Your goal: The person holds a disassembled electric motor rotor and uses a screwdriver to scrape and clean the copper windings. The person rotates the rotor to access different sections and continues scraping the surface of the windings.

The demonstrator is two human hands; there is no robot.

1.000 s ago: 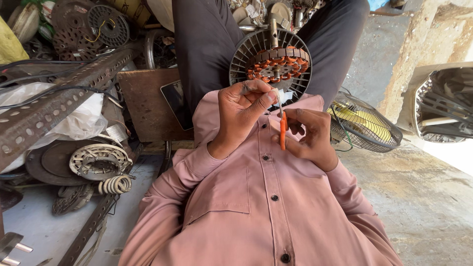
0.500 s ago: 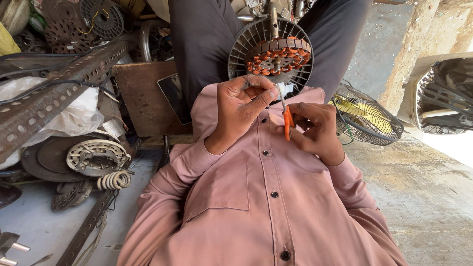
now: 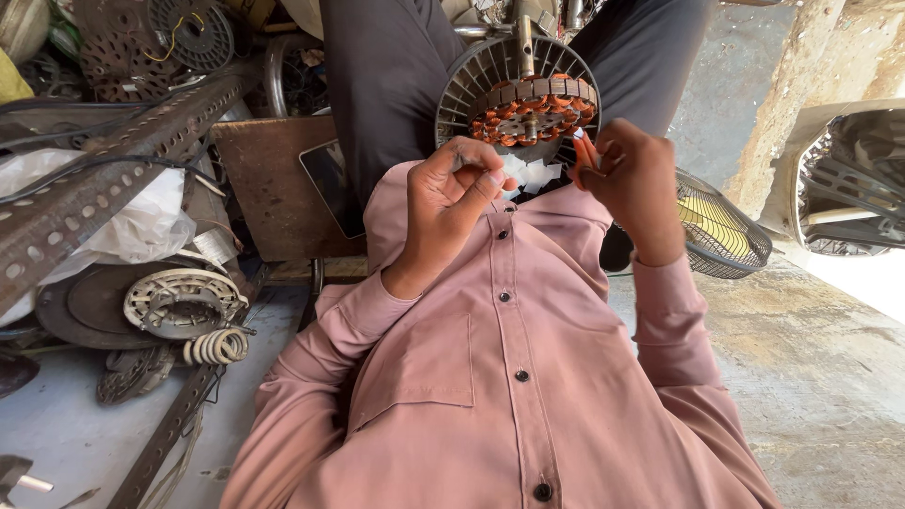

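Observation:
A round fan motor (image 3: 517, 90) with a ring of copper windings and a metal shaft rests between my knees. White paper slips (image 3: 530, 173) stick out under its lower edge. My left hand (image 3: 451, 200) is just below-left of the motor, fingers curled, thumb pinched against the forefinger beside the slips; I cannot make out anything between them. My right hand (image 3: 633, 187) is at the motor's right edge, closed around an orange-handled tool (image 3: 583, 151) whose tip is hidden by the fingers.
A small wire fan guard with yellow blades (image 3: 721, 226) lies on the concrete to the right. A perforated metal angle bar (image 3: 90, 193), a bare stator ring (image 3: 179, 300), a wire coil (image 3: 215, 346) and a brown board (image 3: 269, 193) crowd the left.
My right hand has lifted the orange tool from chest height up to the motor's right edge. My left hand stays pinched near the white slips.

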